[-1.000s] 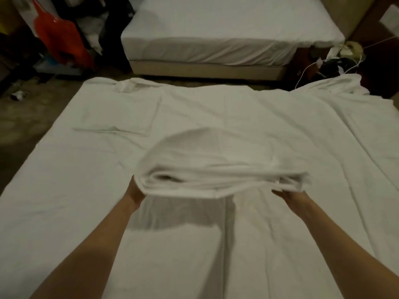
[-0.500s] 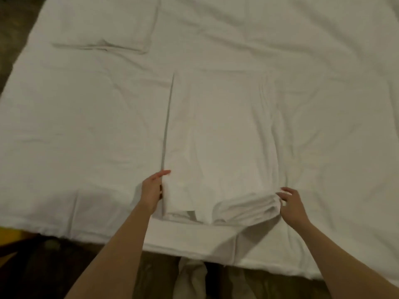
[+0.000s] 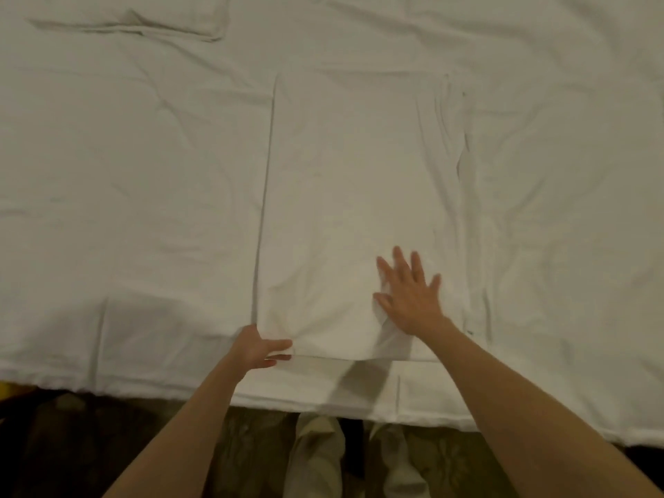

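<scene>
White sheeting covers the bed point(image 3: 118, 210) that fills nearly the whole head view, creased in shallow wrinkles and ending in a hem along the near side. Below that hem shows a strip of dark patterned floor point(image 3: 90, 451), and the person's trouser legs point(image 3: 316, 458) stand close against the bed's edge.

On the bed, near the middle and toward the near side, lies the folded sheet point(image 3: 352, 181), a long white rectangle spread flat, with its long sides running away from the person. Its left side is a straight, crisp line; its right side is looser, with several layers rippling and slightly out of line.

At the near left corner of the folded sheet is the left hand point(image 3: 257, 348). It pinches that corner, the thumb lying on top and pointing right, with one finger showing just under the near edge.

Flat on the near right part of the folded sheet rests the right hand point(image 3: 409, 292), palm down. Its fingers point(image 3: 397, 258) are straight and spread wide, holding nothing, and a small fold of cloth bunches beside the thumb.

Far off at the upper left, well apart from both hands, a second folded cloth point(image 3: 125, 16) lies flat on the bed.
</scene>
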A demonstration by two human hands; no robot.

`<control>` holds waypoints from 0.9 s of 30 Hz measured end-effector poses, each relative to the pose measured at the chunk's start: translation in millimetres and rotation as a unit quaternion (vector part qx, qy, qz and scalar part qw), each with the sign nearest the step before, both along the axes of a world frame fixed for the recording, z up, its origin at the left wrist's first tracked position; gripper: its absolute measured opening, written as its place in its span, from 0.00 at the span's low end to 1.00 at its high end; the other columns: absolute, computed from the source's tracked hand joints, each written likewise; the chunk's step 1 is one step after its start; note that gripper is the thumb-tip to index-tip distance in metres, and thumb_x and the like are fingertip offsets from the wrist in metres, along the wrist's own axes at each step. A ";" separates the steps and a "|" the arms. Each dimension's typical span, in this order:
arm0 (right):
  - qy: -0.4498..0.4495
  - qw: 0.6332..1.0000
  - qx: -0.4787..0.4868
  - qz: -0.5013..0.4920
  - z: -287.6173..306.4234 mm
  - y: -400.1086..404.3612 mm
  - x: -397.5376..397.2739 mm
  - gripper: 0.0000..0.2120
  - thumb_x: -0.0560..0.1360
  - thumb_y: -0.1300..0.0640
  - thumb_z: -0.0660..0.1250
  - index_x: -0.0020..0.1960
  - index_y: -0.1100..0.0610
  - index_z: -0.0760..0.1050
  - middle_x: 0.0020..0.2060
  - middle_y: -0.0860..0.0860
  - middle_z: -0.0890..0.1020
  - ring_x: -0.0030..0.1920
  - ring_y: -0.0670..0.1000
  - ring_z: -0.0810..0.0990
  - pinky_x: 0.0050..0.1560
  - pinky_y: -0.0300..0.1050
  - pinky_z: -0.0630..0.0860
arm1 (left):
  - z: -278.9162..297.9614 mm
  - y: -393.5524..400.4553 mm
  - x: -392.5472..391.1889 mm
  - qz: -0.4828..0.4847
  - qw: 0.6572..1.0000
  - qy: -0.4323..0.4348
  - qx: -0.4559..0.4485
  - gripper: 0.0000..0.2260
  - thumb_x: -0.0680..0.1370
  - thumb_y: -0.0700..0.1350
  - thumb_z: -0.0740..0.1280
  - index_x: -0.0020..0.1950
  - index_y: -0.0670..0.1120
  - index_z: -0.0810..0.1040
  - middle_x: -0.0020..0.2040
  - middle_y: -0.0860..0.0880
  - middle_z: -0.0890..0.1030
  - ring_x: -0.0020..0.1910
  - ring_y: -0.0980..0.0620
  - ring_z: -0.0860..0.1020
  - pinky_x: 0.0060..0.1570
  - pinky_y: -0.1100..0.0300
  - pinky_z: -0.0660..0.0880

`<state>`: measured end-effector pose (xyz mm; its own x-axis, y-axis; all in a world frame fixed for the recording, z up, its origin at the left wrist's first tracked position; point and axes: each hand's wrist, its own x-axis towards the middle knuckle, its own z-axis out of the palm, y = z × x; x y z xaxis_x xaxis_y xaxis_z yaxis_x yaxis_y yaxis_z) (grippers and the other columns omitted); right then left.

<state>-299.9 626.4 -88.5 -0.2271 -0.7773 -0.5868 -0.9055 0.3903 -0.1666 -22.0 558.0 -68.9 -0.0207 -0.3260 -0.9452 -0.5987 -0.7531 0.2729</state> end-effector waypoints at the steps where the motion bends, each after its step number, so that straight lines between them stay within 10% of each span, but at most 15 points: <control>1: 0.016 1.000 0.018 -0.007 -4.8 15.2 -0.9 0.31 0.81 0.40 0.48 0.78 0.45 0.37 0.77 0.48 0.35 0.76 0.56 0.35 0.71 0.69 0.46 | 0.6 -3.0 2.2 -0.005 1.000 0.003 0.002 0.19 0.71 0.40 0.76 0.59 0.38 0.77 0.54 0.43 0.82 0.49 0.45 0.83 0.49 0.53 0.80; 9: 0.110 0.986 0.114 -0.060 9.0 66.4 -23.1 0.30 0.82 0.51 0.49 0.79 0.51 0.39 0.77 0.51 0.37 0.77 0.59 0.38 0.70 0.71 0.48 | 13.8 -23.2 -14.4 0.067 0.996 0.019 -0.062 0.22 0.72 0.51 0.74 0.59 0.39 0.77 0.51 0.43 0.83 0.49 0.46 0.81 0.49 0.53 0.78; 14: 0.043 0.992 0.035 0.117 29.0 59.8 35.6 0.51 0.70 0.31 0.60 0.78 0.57 0.38 0.74 0.53 0.34 0.76 0.61 0.38 0.65 0.72 0.32 | 32.7 -29.7 -36.0 0.122 0.992 0.036 -0.004 0.24 0.72 0.46 0.74 0.63 0.38 0.76 0.54 0.40 0.81 0.50 0.42 0.80 0.48 0.51 0.77; 19: 0.076 0.991 0.100 0.054 35.5 53.9 56.8 0.49 0.76 0.53 0.66 0.75 0.54 0.27 0.76 0.55 0.35 0.76 0.61 0.37 0.69 0.73 0.42 | 62.1 -57.5 -52.3 0.125 0.985 0.116 -0.030 0.23 0.72 0.38 0.73 0.65 0.36 0.73 0.60 0.39 0.79 0.55 0.41 0.78 0.57 0.47 0.76; 24: 0.046 0.997 0.036 -0.052 46.8 25.1 6.6 0.25 0.74 0.58 0.63 0.70 0.50 0.65 0.65 0.50 0.73 0.66 0.53 0.72 0.63 0.50 0.68 | 79.5 -86.9 -78.0 0.018 0.959 0.101 -0.262 0.40 0.73 0.38 0.72 0.78 0.47 0.51 0.73 0.45 0.66 0.68 0.45 0.70 0.66 0.54 0.68; 27: -0.015 0.998 0.062 -0.021 71.2 -0.7 -32.9 0.21 0.76 0.54 0.64 0.68 0.52 0.70 0.61 0.51 0.78 0.61 0.53 0.76 0.54 0.43 0.71 | 81.2 -115.2 -90.8 -0.052 0.940 0.118 -0.314 0.30 0.75 0.38 0.70 0.75 0.50 0.64 0.69 0.47 0.72 0.66 0.47 0.73 0.66 0.55 0.69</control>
